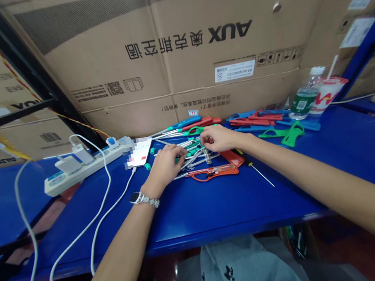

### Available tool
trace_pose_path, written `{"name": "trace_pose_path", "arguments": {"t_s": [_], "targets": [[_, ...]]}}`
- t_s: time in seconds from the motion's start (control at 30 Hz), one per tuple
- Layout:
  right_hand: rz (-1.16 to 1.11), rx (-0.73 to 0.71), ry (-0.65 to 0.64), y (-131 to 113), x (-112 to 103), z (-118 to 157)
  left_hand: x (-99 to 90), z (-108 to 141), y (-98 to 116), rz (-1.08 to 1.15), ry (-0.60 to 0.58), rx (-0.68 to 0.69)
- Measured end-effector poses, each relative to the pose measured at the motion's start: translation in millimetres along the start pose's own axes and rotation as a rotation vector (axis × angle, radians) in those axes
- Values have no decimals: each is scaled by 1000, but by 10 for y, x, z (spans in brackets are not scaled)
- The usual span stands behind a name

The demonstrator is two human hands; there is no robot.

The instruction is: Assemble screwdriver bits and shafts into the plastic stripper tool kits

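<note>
My left hand [167, 163], with a watch [144, 198] on its wrist, is over the left side of a pile of lighter parts. Its fingers are curled inward; what they hold is hidden. Above the pile's right side, my right hand [219, 138] pinches its fingers together, with a small reddish bit at the tips. Metal tubes [185, 146] and green pieces [193, 151] lie between the hands. Just in front is an opened orange lighter shell [211, 173], its inner parts exposed. A screwdriver [251, 164] with a yellow-black handle lies right of the shell.
Blue and red lighters [189, 122] lie behind the hands. Red and blue handle shells [263, 118] and green shells [293, 135] sit to the right. A bottle [301, 103] and a cup [328, 94] stand beyond. Left are a phone [143, 151], white cables and a power strip [70, 176].
</note>
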State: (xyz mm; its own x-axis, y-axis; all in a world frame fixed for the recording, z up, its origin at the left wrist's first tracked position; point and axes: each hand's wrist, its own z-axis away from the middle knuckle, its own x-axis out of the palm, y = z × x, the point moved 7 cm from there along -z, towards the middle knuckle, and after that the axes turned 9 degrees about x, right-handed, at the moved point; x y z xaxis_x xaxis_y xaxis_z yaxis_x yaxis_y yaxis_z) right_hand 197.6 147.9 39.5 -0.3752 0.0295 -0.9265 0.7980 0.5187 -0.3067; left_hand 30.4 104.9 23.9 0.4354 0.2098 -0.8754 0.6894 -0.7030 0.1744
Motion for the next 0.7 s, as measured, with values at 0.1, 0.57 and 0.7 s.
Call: {"name": "trace_pose_path", "arguments": {"t_s": [0.1,0.57,0.7], "targets": [[-51,14,-70,29,44,-50,-5,-2,5,4,5,11],[64,38,147,70,-46,212,-28,-351,131,79,55,84],[163,51,157,118,17,317,218,-675,96,151,-136,46]]}}
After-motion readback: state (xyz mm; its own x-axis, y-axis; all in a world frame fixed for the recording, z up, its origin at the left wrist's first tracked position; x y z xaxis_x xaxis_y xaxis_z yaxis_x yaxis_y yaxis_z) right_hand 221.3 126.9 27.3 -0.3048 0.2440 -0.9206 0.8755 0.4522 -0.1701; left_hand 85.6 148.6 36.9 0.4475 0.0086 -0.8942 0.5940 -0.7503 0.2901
